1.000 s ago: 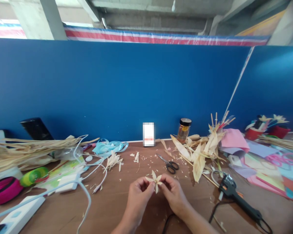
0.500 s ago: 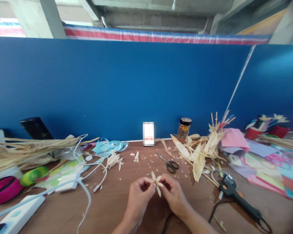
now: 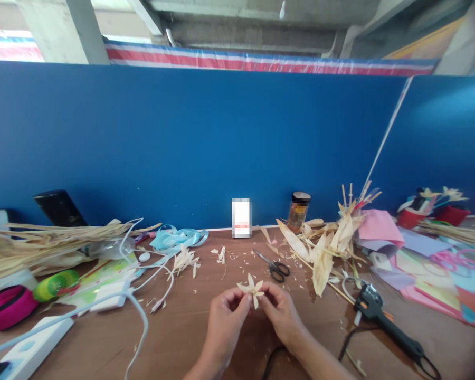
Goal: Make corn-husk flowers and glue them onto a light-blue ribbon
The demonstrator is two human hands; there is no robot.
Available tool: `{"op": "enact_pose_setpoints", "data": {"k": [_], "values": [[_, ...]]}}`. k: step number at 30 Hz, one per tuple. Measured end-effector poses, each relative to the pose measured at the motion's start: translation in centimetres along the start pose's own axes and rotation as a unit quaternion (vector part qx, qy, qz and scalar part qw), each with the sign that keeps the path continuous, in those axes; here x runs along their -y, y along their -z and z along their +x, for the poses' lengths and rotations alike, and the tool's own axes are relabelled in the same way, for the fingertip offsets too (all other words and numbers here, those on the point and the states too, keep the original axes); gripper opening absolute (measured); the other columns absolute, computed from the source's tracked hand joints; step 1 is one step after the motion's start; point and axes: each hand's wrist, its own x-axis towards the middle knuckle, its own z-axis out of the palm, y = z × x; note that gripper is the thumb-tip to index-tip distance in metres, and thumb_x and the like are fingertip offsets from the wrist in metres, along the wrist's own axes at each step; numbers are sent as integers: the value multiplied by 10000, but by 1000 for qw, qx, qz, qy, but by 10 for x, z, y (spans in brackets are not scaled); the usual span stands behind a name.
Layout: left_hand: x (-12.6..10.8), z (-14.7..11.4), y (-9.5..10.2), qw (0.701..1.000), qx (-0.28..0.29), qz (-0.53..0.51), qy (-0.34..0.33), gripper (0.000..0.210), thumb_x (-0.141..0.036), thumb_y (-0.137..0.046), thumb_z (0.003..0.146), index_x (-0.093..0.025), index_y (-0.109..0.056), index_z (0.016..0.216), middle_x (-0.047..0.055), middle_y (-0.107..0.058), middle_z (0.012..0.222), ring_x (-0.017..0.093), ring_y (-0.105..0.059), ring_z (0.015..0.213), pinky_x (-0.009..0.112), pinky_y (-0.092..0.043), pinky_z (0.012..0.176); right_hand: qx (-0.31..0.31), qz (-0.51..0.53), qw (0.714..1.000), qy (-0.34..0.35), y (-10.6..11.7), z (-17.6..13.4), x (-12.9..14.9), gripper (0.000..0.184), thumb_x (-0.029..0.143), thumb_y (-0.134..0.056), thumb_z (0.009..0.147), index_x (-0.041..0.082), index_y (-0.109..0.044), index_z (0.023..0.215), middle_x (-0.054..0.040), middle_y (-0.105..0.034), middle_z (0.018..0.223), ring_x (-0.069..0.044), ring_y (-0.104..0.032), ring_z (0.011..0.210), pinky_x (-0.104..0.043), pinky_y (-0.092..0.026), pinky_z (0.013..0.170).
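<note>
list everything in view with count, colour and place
flower: 1, cream, between hands
scissors: 1, black-handled, beyond hands
trimmings: many, cream, mid-table
pixelated rectangle: 1, white, back centre
jar: 1, brownish, back right
husks: many, tan, both sides
handheld tool: 1, black, right
papers: several, multicoloured, right
containers: 2, red, far right
ribbon: bundle, blue, back left
pouch: 1, magenta, far left
power strip: 1, white, front left
cables: several, pale, left
table: 1, brown, underneath
partition: 1, blue, behind
left hand: 1, bare, flower's left
right hand: 1, bare, flower's right

Cream flower (image 3: 253, 288), blue partition (image 3: 237, 132)
</note>
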Motion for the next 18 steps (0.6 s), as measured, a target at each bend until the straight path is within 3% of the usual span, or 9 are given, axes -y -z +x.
{"op": "enact_pose_setpoints", "data": {"k": [18], "values": [[-2, -1, -1, 1000, -21, 16, 1, 177, -270, -625, 689, -116, -614, 604, -3, -558, 542, 90, -451, 520, 186, -344, 511, 5, -70, 997, 26, 0, -3, 14, 183, 305, -511, 822, 167, -592, 732, -6, -568, 697, -142, -514, 676, -221, -401, 624]]}}
